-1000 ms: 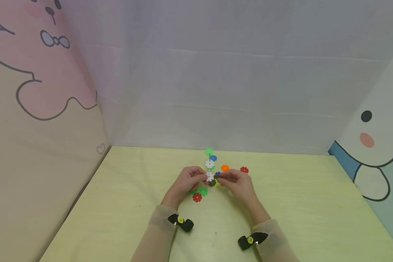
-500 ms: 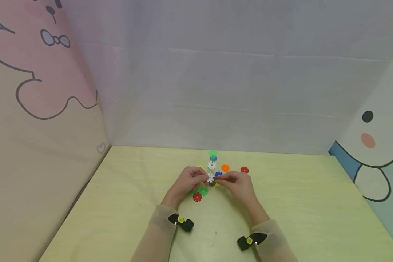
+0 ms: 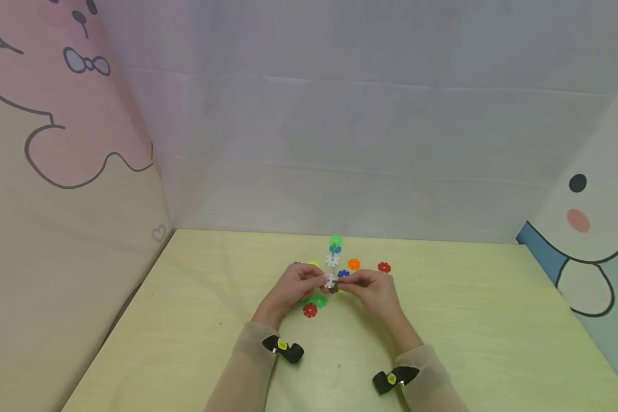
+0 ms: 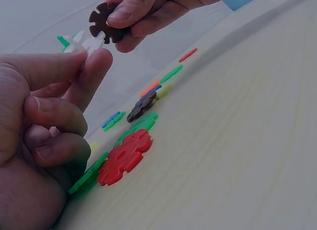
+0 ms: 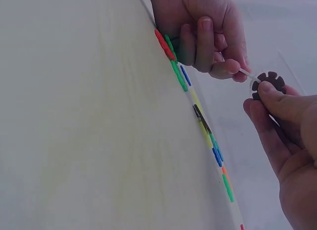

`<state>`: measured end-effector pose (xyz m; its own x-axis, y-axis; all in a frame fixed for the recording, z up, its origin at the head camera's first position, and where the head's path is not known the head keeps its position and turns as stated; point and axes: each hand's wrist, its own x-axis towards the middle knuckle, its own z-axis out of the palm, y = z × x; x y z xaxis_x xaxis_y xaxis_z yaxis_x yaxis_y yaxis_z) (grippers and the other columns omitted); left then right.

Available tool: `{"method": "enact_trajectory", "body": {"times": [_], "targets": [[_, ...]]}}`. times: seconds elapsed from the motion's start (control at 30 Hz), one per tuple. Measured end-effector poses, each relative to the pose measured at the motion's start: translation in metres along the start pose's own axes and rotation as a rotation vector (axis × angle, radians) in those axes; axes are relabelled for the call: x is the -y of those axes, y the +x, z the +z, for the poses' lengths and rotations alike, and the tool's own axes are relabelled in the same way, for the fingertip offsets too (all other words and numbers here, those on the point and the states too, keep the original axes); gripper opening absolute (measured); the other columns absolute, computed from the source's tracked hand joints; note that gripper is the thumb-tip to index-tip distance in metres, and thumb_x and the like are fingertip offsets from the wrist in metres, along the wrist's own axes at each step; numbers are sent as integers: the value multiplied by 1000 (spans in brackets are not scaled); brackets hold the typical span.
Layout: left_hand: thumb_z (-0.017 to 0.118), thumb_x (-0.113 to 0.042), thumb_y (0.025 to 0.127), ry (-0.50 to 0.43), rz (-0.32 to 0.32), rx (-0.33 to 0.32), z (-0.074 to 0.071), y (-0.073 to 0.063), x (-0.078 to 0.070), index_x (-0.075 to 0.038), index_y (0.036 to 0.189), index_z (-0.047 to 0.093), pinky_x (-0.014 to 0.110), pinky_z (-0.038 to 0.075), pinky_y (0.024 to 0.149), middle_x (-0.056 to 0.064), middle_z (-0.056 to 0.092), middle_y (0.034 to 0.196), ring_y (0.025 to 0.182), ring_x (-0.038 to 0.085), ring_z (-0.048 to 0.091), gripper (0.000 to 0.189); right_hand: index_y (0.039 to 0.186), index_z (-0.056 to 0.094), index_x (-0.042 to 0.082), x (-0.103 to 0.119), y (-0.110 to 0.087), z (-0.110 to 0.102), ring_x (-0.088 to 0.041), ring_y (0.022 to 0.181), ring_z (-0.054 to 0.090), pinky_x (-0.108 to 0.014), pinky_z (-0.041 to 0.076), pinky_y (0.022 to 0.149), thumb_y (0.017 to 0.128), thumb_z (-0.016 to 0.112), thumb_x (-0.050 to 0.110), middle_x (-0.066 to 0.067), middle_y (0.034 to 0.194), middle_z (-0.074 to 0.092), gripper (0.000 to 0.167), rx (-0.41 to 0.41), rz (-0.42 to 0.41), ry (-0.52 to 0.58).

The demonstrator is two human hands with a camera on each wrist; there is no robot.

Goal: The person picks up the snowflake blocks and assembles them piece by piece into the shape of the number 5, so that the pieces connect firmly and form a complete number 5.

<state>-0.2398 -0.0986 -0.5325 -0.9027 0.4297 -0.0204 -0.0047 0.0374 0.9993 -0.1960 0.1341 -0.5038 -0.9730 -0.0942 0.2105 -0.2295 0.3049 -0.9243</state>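
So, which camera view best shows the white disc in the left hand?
The head view: though small, the white disc shows its notched face. The left wrist view shows only part of it behind the left hand; the right wrist view, just a thin edge.

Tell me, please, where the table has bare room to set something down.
The tabletop is bare from the left hand to the left edge, and from the right hand and rightmost red notched disc to the right edge. Crowded: between and around the hands, where an orange notched disc, a dark blue notched disc and green discs lie.
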Motion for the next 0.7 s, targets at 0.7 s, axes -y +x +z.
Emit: {"method": "enact_trajectory", "body": {"times": [0.7], "targets": [[72,-9,107,-29,-1,36,1,0,-2,7,108,76,21,35,50,6,79,82,49,10,39,17,93,86,4,-2,-1,3,-16,85,79,-23,62,77,85,90,-5,-8,94,83,13,10,-14,-4]]}}
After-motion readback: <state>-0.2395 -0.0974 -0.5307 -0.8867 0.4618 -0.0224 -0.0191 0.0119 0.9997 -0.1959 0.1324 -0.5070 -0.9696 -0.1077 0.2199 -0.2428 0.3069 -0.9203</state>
